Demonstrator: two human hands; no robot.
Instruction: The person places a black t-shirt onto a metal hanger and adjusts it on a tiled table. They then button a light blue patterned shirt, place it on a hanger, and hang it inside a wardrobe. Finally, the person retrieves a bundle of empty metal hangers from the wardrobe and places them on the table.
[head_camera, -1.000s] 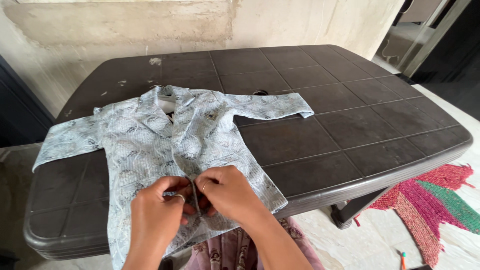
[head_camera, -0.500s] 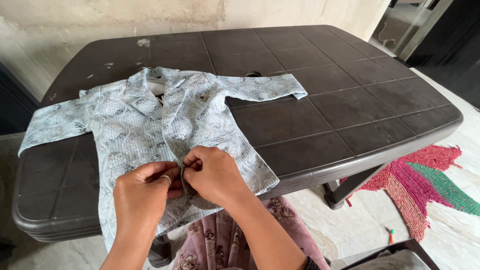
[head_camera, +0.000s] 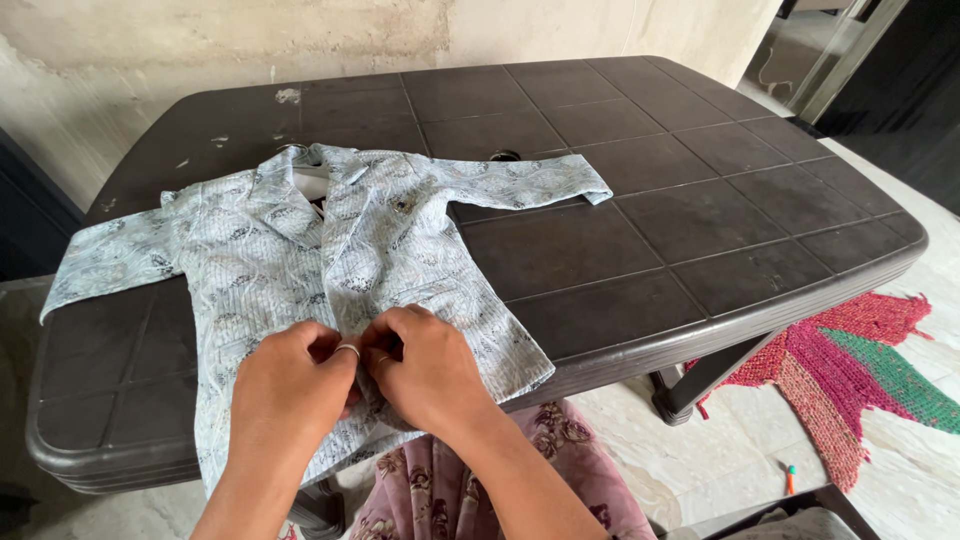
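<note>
A pale blue patterned shirt (head_camera: 300, 240) lies spread face up on a dark plastic table (head_camera: 700, 200), sleeves out to both sides, collar toward the far edge. My left hand (head_camera: 290, 385) and my right hand (head_camera: 425, 370) meet at the shirt's front opening near the hem, fingers pinching the fabric edges together. The spot they grip is hidden under the fingers. The lower hem hangs over the table's near edge.
A plastered wall (head_camera: 250, 40) stands behind the table. A red and green woven mat (head_camera: 850, 370) lies on the floor at right, with a small orange item (head_camera: 790, 478) near it. Pink floral cloth (head_camera: 480, 480) covers my lap below the table edge.
Both hands stay pinched on the shirt front, working at about the same spot near the hem. The view has shifted slightly, so the shirt sits a little differently in the picture.
</note>
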